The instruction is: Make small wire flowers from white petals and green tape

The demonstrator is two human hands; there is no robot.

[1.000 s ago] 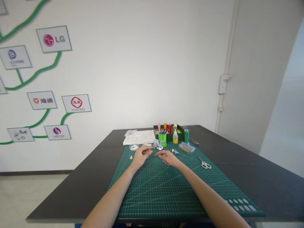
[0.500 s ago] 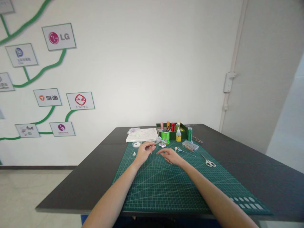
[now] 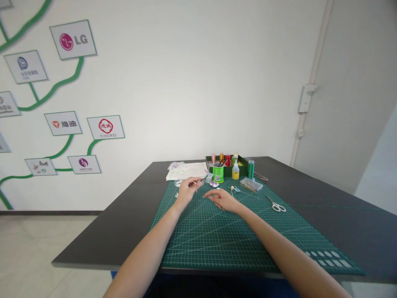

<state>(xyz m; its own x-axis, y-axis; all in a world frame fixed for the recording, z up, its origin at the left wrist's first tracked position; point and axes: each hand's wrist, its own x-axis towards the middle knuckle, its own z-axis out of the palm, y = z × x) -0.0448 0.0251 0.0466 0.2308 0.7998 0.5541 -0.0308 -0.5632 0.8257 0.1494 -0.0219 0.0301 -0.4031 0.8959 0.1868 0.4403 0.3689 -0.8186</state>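
My left hand (image 3: 188,190) is closed, its thumb and fingertips pinching a small artificial flower (image 3: 205,178) with pale petals and a thin greenish stem. Details of the flower blur into the things behind it. Just right of it and slightly lower, my right hand (image 3: 223,200) hovers over the green cutting mat (image 3: 214,244). Its fingers stretch leftward, apart, and I see nothing in them. Beyond the hands lie shiny pale discs (image 3: 214,183). A small white flower piece (image 3: 176,195) sits beside my left wrist. Right of my right hand lie a cream bud (image 3: 232,188) and a blue petal piece (image 3: 237,189) on wires.
White-handled scissors (image 3: 277,205) lie on the right. Farther back stand a green can (image 3: 218,174) with tools, a glue bottle (image 3: 235,171), a clear case (image 3: 251,184), a green thread spool (image 3: 251,169) and a tray (image 3: 245,169) of spools. White sheets (image 3: 187,171) lie back left.
The view has shifted slightly, so the table things appear a little higher and farther right. My left hand keeps its pinch; my right hand stays close by with its fingers stretched.
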